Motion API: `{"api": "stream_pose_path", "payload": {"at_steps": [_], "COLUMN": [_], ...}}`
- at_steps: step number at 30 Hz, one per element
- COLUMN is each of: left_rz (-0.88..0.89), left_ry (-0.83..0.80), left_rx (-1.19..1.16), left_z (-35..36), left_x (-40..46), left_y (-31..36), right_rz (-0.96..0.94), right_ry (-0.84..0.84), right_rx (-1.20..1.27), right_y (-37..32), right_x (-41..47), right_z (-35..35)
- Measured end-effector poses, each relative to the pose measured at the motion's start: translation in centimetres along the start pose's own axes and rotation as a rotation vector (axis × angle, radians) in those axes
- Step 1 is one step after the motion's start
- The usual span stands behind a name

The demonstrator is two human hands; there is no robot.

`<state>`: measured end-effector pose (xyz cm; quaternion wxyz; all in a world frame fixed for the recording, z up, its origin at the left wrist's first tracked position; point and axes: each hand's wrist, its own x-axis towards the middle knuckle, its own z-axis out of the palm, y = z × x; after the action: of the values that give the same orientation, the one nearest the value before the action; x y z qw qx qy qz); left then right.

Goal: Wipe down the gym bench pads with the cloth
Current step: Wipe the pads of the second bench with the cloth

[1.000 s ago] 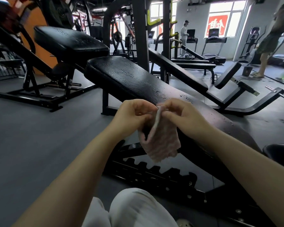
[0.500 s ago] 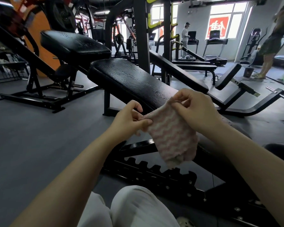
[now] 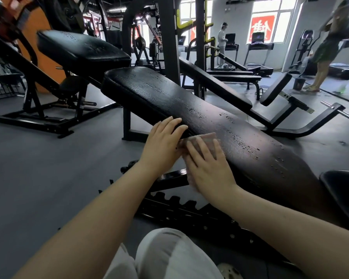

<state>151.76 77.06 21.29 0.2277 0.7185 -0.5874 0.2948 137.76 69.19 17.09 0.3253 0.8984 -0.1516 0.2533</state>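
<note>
A long black inclined bench pad (image 3: pixel 189 109), speckled with droplets, runs from upper left to lower right. A pinkish cloth (image 3: pixel 207 140) lies flat on the pad's near edge. My right hand (image 3: pixel 207 168) presses it down with straight fingers spread over it. My left hand (image 3: pixel 163 143) rests flat on the pad's near side just left of the cloth, fingers straight. A second black seat pad (image 3: pixel 343 190) shows at the right edge.
Another black bench (image 3: pixel 81 49) stands behind on the left, a rack upright (image 3: pixel 169 37) behind the pad. More benches and treadmills fill the back. A person stands at the far right, another by a treadmill. My knee in white trousers (image 3: pixel 169 256) is below.
Both hands held the cloth up in the air and spread it out. Now the cloth lies on the pad under my flat right hand, and my left hand has let go and rests on the pad.
</note>
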Motion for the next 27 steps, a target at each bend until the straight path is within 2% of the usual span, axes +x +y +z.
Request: {"api": "stream_pose_path", "payload": {"at_steps": [4,6,8,12,17,20,23,27], "left_rz": [0.087,0.072,0.051,0.061,0.328,0.483,0.530,0.557], "left_ry": [-0.158,-0.183,-0.209,-0.180,-0.147,-0.175,-0.190,-0.213], "left_rx": [0.027,0.032,0.042,0.077,0.081,0.092,0.092,0.081], "left_z": [-0.9,-1.3,-1.4,-1.1,0.7,2.0,2.4,2.6], "left_x": [-0.4,-0.4,-0.4,-0.6,-2.1,-3.3,-3.5,-3.0], "left_y": [-1.4,-1.2,-0.6,0.8,4.1,5.8,7.0,8.6], "right_rz": [-0.065,-0.043,-0.022,-0.162,-0.328,-0.337,-0.278,-0.250], "right_ry": [-0.165,-0.161,-0.105,-0.019,-0.042,-0.082,-0.089,0.007], "right_rx": [-0.339,-0.437,-0.407,-0.361,-0.378,-0.432,-0.449,-0.378], "right_y": [-0.5,-1.1,-0.7,1.6,6.1,9.2,9.1,7.0], "right_x": [2.3,2.6,2.3,-1.8,-13.0,-19.2,-19.6,-17.0], "right_z": [0.9,1.6,2.1,2.4,2.7,3.8,4.9,6.6]}}
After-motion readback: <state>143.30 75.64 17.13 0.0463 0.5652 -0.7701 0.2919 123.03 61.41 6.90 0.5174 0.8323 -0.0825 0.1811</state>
